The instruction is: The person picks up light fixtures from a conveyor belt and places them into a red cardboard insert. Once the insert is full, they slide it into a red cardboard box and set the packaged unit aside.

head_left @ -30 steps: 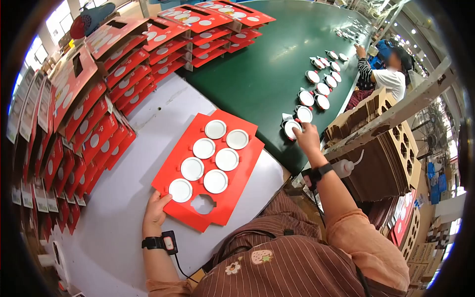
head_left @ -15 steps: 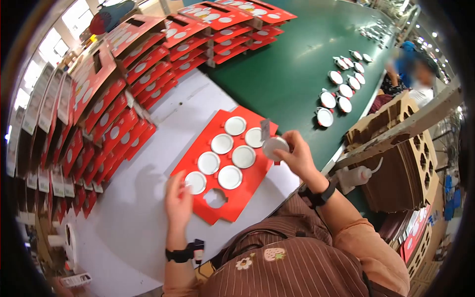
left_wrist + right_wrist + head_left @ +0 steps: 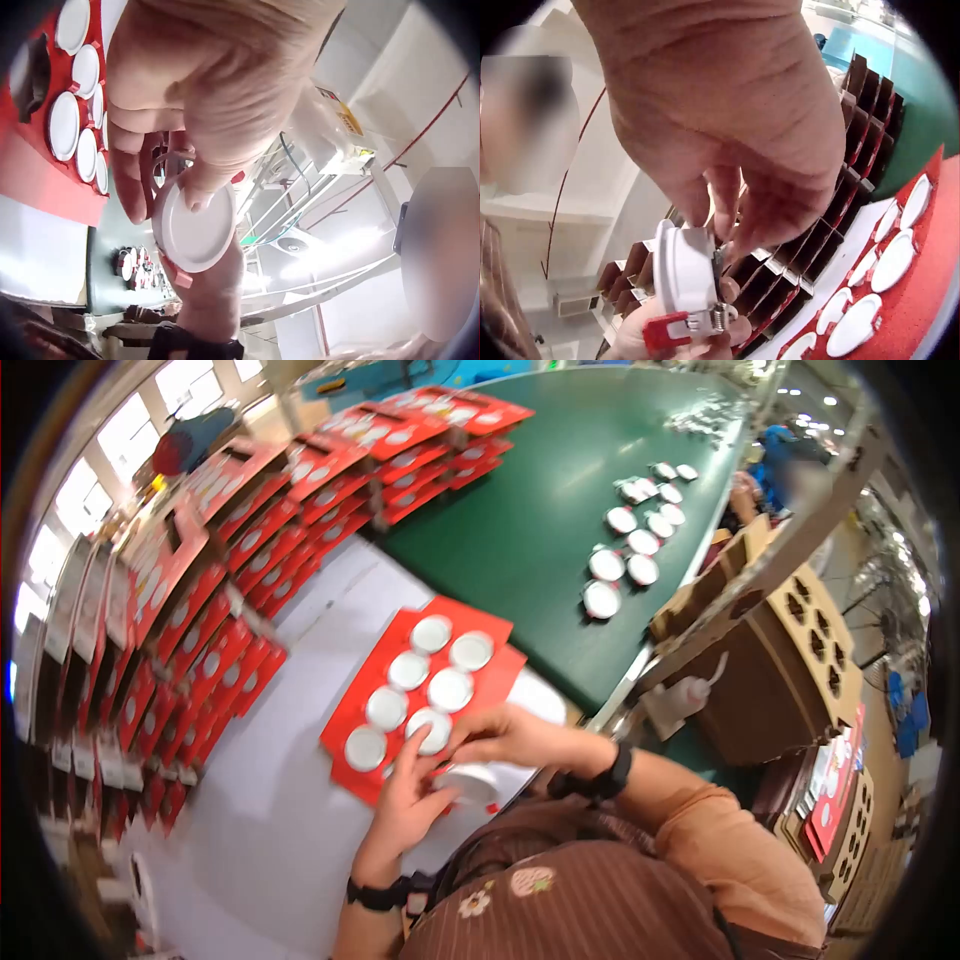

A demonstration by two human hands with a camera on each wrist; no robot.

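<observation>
A round white downlight (image 3: 470,785), with red tabs and a metal spring clip, is tilted up between both hands at the near edge of the red card board (image 3: 490,685). My left hand (image 3: 405,800) grips it, thumb pressed on the white face, as the left wrist view shows. My right hand (image 3: 520,740) pinches at its back, where the fingertips meet the spring clip (image 3: 720,315). Several more downlights sit in holes of the board, white faces up. The board's near hole is mostly hidden behind the hands.
Stacked red cartons (image 3: 235,645) line the left of the white table (image 3: 240,790). Loose downlights (image 3: 602,600) lie in rows on the green belt (image 3: 480,520). Brown cardboard inserts (image 3: 740,670) and a white squeeze bottle (image 3: 688,695) stand on the right, with another person beyond.
My right hand has brought a downlight from the green belt across to the board's near side. My left hand has let go of the board and taken hold of the downlight.
</observation>
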